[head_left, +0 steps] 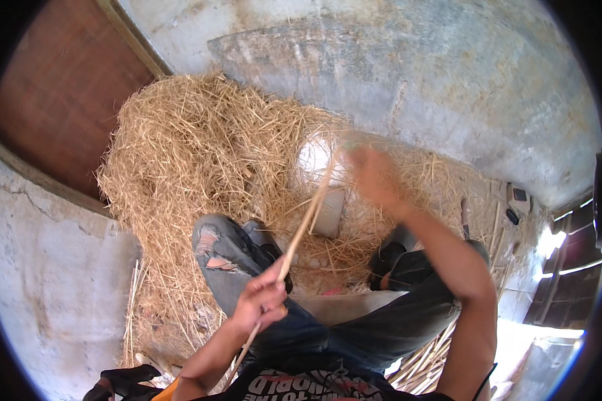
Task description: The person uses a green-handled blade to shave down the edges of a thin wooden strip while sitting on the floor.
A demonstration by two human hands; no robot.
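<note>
My left hand point(259, 299) is closed round a long, pale wooden stick point(307, 219) that looks like split cane. The stick slants away from me, up and to the right, and its thin near end runs down past my wrist. My right hand point(374, 175), smeared by motion, is beside the stick's far end. Its fingers are too blurred to show whether they grip anything. Beneath the stick's far part stands a block point(328, 214) amid loose shavings.
A big heap of straw-like shavings point(180, 144) lies at the far left against the wall point(408, 73). A brown door panel point(63, 87) is at the upper left. Several sticks point(425, 357) lie at my lower right, and small dark objects point(513, 216) at the far right.
</note>
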